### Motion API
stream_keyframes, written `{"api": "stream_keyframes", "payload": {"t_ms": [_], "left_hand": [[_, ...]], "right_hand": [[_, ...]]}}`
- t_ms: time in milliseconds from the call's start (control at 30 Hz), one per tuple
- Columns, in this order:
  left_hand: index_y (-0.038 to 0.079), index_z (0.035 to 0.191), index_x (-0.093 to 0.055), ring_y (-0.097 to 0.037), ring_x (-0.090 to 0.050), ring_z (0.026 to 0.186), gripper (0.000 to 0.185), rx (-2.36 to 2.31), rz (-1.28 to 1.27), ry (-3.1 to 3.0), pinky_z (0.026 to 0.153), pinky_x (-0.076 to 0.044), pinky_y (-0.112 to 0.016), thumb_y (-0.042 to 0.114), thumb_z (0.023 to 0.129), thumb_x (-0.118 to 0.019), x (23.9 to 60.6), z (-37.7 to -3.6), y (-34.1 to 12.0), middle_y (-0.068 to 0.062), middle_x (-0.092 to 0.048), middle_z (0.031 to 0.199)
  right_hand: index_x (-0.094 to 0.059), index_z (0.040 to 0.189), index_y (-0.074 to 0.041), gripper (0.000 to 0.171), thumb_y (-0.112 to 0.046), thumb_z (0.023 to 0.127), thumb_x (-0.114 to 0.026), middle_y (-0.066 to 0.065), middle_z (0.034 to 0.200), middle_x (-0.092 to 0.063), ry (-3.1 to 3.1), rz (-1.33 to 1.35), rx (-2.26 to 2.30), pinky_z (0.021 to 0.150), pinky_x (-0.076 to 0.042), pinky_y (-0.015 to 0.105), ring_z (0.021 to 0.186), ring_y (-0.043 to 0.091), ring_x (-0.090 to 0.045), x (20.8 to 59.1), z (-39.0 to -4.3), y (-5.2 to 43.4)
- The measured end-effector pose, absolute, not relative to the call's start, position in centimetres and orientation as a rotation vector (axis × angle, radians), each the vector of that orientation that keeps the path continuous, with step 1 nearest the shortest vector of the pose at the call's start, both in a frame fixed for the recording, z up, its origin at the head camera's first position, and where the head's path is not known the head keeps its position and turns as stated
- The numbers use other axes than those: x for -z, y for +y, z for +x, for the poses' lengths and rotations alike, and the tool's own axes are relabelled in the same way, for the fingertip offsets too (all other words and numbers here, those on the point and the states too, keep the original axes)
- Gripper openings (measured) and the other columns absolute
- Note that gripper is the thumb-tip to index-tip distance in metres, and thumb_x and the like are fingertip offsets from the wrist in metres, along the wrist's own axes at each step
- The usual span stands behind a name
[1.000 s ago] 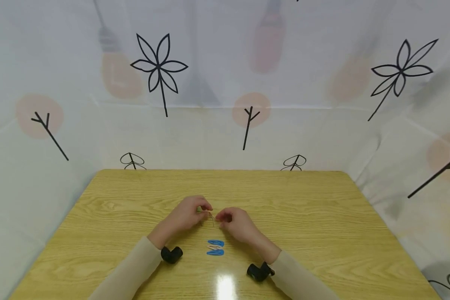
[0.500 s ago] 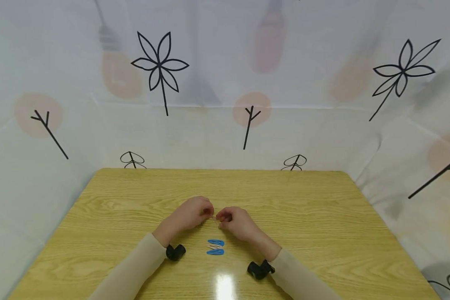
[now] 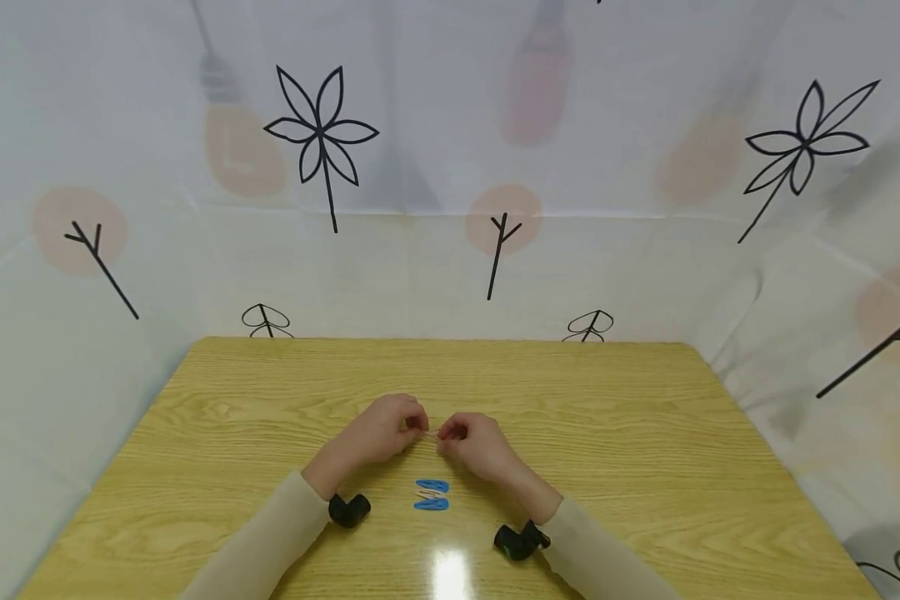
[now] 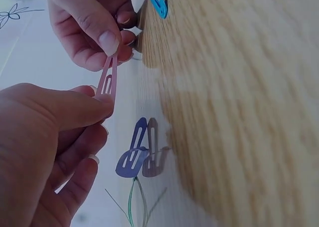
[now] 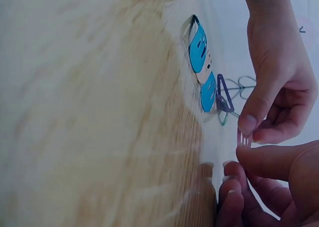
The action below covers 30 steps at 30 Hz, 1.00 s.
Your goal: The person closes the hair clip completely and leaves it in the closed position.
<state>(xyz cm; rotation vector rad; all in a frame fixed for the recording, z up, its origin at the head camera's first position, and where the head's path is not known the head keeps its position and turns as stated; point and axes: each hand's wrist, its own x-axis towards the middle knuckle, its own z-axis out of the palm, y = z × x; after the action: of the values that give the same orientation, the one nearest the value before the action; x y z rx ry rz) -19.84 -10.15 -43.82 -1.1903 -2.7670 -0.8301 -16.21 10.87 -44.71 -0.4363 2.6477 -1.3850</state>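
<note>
A pink snap hair clip (image 4: 108, 80) is stretched between the two hands, above the wooden table. My left hand (image 3: 382, 431) pinches its wider slotted end between thumb and fingers. My right hand (image 3: 482, 448) pinches the narrow end, as the left wrist view shows. A dark purple snap clip (image 4: 131, 149) appears below the hands there; in the head view it is hidden. Nearer the body lie a blue snap clip (image 3: 432, 485), a pale pinkish clip (image 3: 428, 494) and another blue clip (image 3: 431, 504), stacked in a short row.
The wood-grain table (image 3: 607, 400) reaches back to a white cloth wall (image 3: 420, 275) printed with plants. Black wrist cameras (image 3: 349, 511) sit at both cuffs. A bright light reflection shows on the table's near part.
My left hand has shifted slightly right, its fingers closing in on the pink clip, which turned from hanging down to lying level between both hands. The row of clips has stayed put.
</note>
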Motion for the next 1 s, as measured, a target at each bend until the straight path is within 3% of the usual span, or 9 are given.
{"api": "stream_keyframes", "payload": {"t_ms": [200,367,600,767,867,1000], "left_hand": [[0.016,0.09,-0.072,-0.008,-0.057,0.081,0.009,0.898,-1.141,-2.733,0.075,-0.05,-0.029,0.007,0.09,-0.073,43.8,-19.3,-10.0,0.01,-0.062,0.085],[0.014,0.1,-0.072,-0.006,-0.059,0.083,0.006,1.011,-1.039,-2.768,0.076,-0.051,-0.029,0.014,0.094,-0.071,43.9,-19.0,-9.9,0.01,-0.063,0.089],[0.019,0.099,-0.074,-0.004,-0.059,0.081,0.009,1.103,-0.972,-2.771,0.073,-0.05,-0.028,0.024,0.097,-0.067,44.1,-18.4,-9.8,0.014,-0.065,0.088],[0.015,0.1,-0.075,-0.004,-0.058,0.078,0.016,1.15,-0.975,-2.725,0.069,-0.05,-0.027,0.025,0.099,-0.064,43.9,-17.9,-9.8,0.013,-0.067,0.09],[0.013,0.101,-0.075,-0.004,-0.058,0.077,0.017,1.182,-0.991,-2.705,0.068,-0.05,-0.027,0.024,0.1,-0.062,43.7,-17.7,-9.8,0.013,-0.067,0.09],[0.011,0.102,-0.075,-0.005,-0.058,0.075,0.018,1.228,-1.013,-2.685,0.067,-0.05,-0.028,0.023,0.1,-0.062,43.4,-17.4,-9.9,0.012,-0.067,0.089]], "right_hand": [[-0.074,0.09,-0.008,0.003,-0.011,0.09,-0.074,-0.003,0.084,-0.067,2.663,-0.372,1.407,0.072,-0.05,0.032,0.077,0.013,-0.058,44.6,-16.1,11.0],[-0.075,0.091,-0.008,0.005,-0.01,0.093,-0.071,-0.002,0.087,-0.068,2.68,-0.321,1.449,0.074,-0.05,0.035,0.08,0.014,-0.059,44.4,-16.0,11.2],[-0.073,0.092,-0.007,0.007,-0.007,0.095,-0.068,0.0,0.088,-0.068,2.719,-0.331,1.481,0.068,-0.049,0.032,0.076,0.015,-0.056,44.0,-15.7,11.6],[-0.073,0.093,-0.008,0.007,-0.009,0.096,-0.067,-0.001,0.086,-0.066,2.715,-0.332,1.522,0.064,-0.048,0.03,0.074,0.015,-0.056,43.6,-15.2,11.7],[-0.071,0.1,-0.007,0.006,-0.009,0.096,-0.067,0.0,0.088,-0.066,2.71,-0.343,1.559,0.064,-0.049,0.028,0.076,0.015,-0.059,43.5,-15.0,11.8],[-0.069,0.118,-0.004,0.022,-0.005,0.096,-0.065,0.004,0.099,-0.068,2.692,-0.375,1.602,0.064,-0.052,0.027,0.084,0.019,-0.063,43.6,-14.8,11.9]]}}
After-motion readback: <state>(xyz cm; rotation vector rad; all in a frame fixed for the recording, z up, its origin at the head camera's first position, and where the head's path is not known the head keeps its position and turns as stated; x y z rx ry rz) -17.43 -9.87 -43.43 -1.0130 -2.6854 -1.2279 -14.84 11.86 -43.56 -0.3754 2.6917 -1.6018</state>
